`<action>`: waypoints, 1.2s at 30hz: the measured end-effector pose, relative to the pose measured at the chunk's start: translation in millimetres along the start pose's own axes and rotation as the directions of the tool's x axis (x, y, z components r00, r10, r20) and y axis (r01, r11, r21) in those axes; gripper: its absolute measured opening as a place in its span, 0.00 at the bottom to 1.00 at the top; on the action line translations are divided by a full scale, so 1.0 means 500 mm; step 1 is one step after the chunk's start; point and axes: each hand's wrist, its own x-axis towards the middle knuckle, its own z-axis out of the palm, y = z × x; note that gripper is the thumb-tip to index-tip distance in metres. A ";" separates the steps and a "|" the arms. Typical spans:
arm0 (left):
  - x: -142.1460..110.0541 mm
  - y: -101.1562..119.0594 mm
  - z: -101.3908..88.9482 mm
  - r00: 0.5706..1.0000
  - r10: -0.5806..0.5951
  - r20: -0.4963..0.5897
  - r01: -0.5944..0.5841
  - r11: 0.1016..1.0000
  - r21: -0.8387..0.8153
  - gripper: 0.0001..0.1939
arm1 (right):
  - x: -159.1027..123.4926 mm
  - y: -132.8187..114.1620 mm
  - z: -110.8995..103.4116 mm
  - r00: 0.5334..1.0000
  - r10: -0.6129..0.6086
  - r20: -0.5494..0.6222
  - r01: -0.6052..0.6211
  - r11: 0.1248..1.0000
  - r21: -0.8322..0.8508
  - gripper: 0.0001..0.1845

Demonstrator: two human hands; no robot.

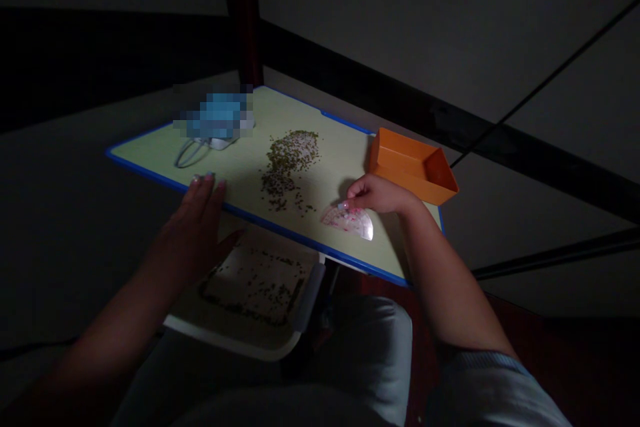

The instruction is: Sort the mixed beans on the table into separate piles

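My right hand pinches a clear plastic protractor with red markings, low over the right part of the pale board. Left of it, small grains lie in a loose pile, green and pale at the far side and darker toward me. My left hand is open, its fingertips at the board's near blue edge, holding nothing. Beneath that edge is a white tray with dark grains scattered over its bottom and gathered along its sides.
An orange open box stands at the board's right end. A blurred-out blue object sits at the far left with a looped cord. My legs are below the board, and walls close in behind it.
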 end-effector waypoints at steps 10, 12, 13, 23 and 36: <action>0.002 0.004 -0.006 1.000 -0.005 0.006 0.005 1.000 -0.002 0.41 | 0.006 -0.005 0.004 0.984 0.042 -0.172 -0.058 0.994 -0.089 0.10; 0.003 0.006 -0.007 1.000 -0.007 0.002 0.007 1.000 -0.009 0.41 | 0.006 -0.006 0.005 0.987 0.036 -0.157 -0.048 0.996 -0.076 0.10; 0.003 0.007 -0.007 1.000 -0.007 0.002 0.007 1.000 -0.011 0.41 | 0.007 -0.006 0.006 0.988 0.035 -0.151 -0.046 0.996 -0.070 0.09; 0.001 0.003 -0.005 1.000 -0.016 0.015 0.016 1.000 0.013 0.42 | 0.012 -0.006 0.013 0.988 0.033 -0.154 -0.043 0.997 -0.065 0.10; 0.005 0.009 -0.010 1.000 -0.019 0.020 0.019 1.000 -0.006 0.41 | 0.014 -0.020 0.022 0.979 0.036 -0.198 -0.052 0.996 -0.073 0.12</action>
